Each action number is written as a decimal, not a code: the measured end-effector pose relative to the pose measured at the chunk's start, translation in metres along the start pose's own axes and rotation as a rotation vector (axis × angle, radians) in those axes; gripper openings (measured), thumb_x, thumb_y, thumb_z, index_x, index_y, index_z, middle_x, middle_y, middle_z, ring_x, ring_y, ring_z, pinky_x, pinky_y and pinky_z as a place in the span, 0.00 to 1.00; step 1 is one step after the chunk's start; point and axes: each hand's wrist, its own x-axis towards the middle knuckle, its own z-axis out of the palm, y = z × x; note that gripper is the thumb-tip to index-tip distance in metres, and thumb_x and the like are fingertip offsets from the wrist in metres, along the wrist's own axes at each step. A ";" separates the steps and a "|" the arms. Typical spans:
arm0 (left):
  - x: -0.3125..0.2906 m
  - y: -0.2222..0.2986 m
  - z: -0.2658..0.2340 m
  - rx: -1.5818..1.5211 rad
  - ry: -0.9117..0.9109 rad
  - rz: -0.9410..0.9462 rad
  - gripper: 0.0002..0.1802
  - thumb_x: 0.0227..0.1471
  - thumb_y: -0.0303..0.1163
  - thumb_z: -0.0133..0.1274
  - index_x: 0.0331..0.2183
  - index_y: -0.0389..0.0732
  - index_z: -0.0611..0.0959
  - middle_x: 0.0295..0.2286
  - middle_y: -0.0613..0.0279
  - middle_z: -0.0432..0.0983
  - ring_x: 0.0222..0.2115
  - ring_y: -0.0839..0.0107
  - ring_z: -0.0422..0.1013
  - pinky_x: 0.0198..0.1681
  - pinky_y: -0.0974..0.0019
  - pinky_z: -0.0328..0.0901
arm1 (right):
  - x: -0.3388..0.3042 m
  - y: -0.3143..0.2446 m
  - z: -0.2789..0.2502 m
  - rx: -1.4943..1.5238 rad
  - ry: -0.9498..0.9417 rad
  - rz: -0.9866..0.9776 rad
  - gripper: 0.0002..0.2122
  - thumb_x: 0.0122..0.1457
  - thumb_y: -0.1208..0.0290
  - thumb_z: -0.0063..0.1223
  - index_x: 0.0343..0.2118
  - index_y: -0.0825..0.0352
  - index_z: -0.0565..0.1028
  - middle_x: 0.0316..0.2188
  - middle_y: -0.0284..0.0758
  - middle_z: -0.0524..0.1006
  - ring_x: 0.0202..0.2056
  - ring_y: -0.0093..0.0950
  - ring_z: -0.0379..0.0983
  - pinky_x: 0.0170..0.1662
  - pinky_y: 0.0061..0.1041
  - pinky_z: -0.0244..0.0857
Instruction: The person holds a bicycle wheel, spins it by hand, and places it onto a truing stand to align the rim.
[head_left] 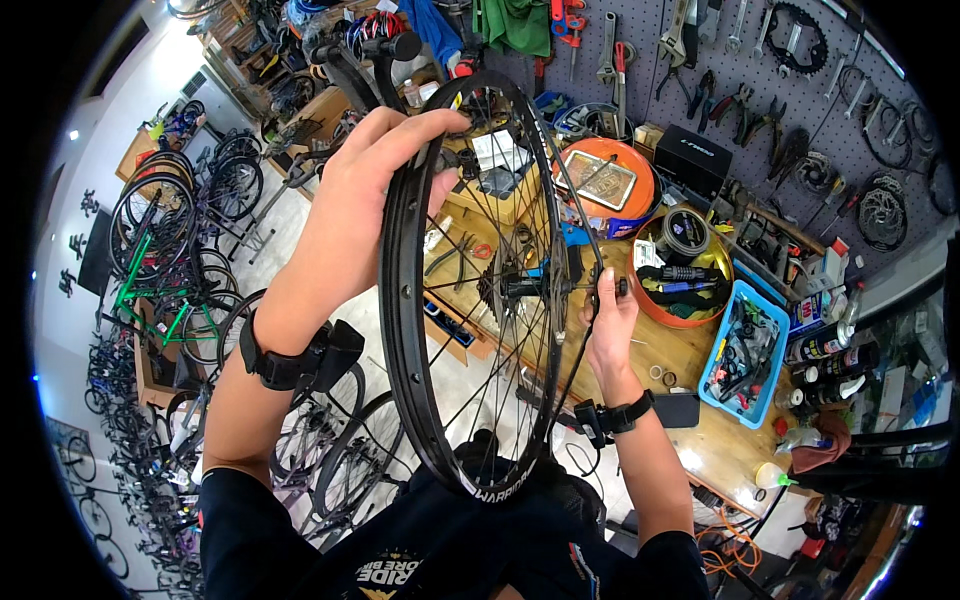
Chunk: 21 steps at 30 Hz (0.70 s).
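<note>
Mid-frame, the left hand [388, 165] is clasping a smooth black bicycle rim [400, 280]; the right hand [611, 325] is gripping the stubby axle end [623, 287].

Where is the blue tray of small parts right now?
In the head view, the blue tray sits on the wooden bench, right of the right hand, at the lower right of the round orange container.

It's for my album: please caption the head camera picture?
Left hand on the rim of a rear bicycle wheel, right hand beside the hub, at a wooden workbench.
</note>
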 end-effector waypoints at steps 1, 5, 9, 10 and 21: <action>0.000 0.000 0.000 -0.004 -0.003 -0.006 0.18 0.52 0.27 0.59 0.47 0.42 0.79 0.30 0.60 0.68 0.32 0.68 0.71 0.37 0.67 0.66 | 0.000 0.000 -0.001 -0.001 -0.010 0.000 0.15 0.65 0.58 0.53 0.26 0.62 0.67 0.18 0.23 0.64 0.15 0.15 0.56 0.18 0.19 0.51; 0.000 0.002 0.001 -0.002 0.007 0.004 0.19 0.52 0.27 0.59 0.47 0.42 0.79 0.30 0.60 0.68 0.32 0.66 0.71 0.38 0.67 0.66 | 0.000 -0.002 -0.002 -0.018 0.001 0.004 0.13 0.65 0.59 0.53 0.28 0.62 0.69 0.18 0.23 0.65 0.15 0.15 0.57 0.18 0.18 0.52; -0.001 0.002 0.001 -0.001 0.008 -0.001 0.19 0.52 0.27 0.59 0.47 0.43 0.79 0.30 0.60 0.68 0.32 0.66 0.71 0.38 0.67 0.66 | -0.001 -0.003 0.000 -0.031 0.016 0.001 0.13 0.65 0.60 0.53 0.29 0.63 0.70 0.18 0.23 0.66 0.15 0.15 0.57 0.17 0.17 0.52; 0.000 0.003 0.001 -0.005 0.005 -0.003 0.19 0.52 0.27 0.59 0.47 0.43 0.79 0.30 0.60 0.68 0.32 0.66 0.71 0.38 0.67 0.66 | -0.001 -0.003 0.000 -0.017 0.005 0.004 0.13 0.65 0.60 0.53 0.29 0.63 0.70 0.18 0.23 0.66 0.15 0.15 0.58 0.17 0.17 0.52; -0.001 0.003 0.002 -0.022 0.015 0.003 0.20 0.51 0.27 0.60 0.48 0.43 0.79 0.31 0.60 0.68 0.32 0.67 0.72 0.37 0.67 0.67 | -0.002 -0.003 -0.002 0.012 -0.006 0.010 0.15 0.65 0.58 0.54 0.27 0.63 0.68 0.18 0.24 0.66 0.14 0.16 0.58 0.17 0.18 0.52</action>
